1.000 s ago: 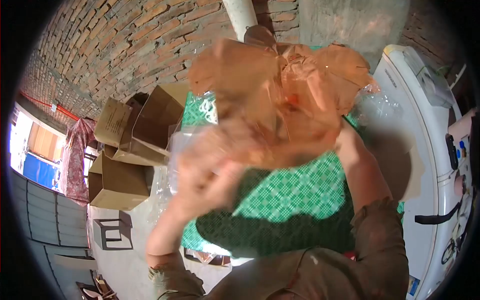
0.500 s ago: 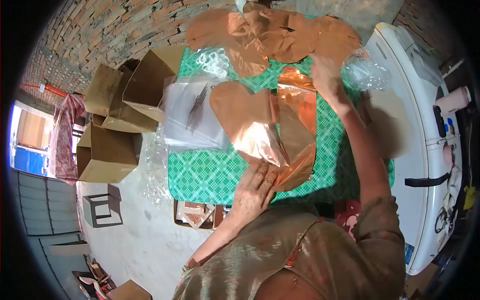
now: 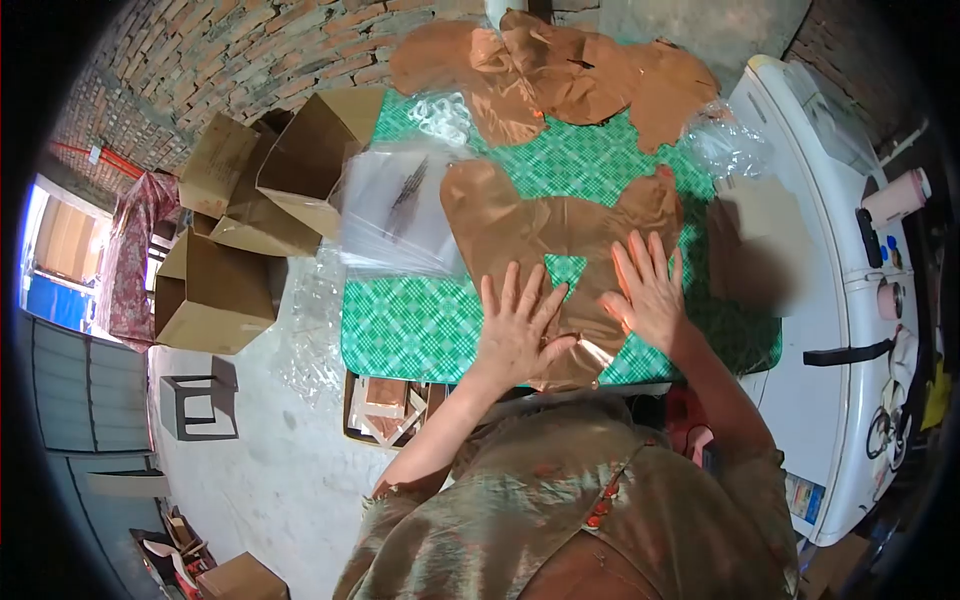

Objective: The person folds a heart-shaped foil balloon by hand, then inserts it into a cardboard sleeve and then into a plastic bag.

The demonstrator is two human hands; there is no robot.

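A copper-coloured foil piece (image 3: 570,225) lies spread out on the green checked tablecloth (image 3: 400,335), with a triangular opening near its middle. My left hand (image 3: 518,325) rests flat on its lower left part, fingers spread. On its right side my right hand (image 3: 650,295) lies with its fingers apart. Neither hand grips anything. More copper foil pieces (image 3: 580,75) lie along the far edge of the table. To the left of the spread piece is a stack of clear plastic bags (image 3: 400,215).
Open cardboard boxes (image 3: 225,300) stand on the left. Crumpled clear plastic (image 3: 727,140) and a white appliance (image 3: 800,400) are on the right. A bundle of white loops (image 3: 440,118) lies at the far left of the table. Below the table edge sits a box of scraps (image 3: 385,405).
The foil piece has been unfolded and now lies flat towards the right. My right hand has come down from the far side onto it, and my left hand has opened and shifted forward.
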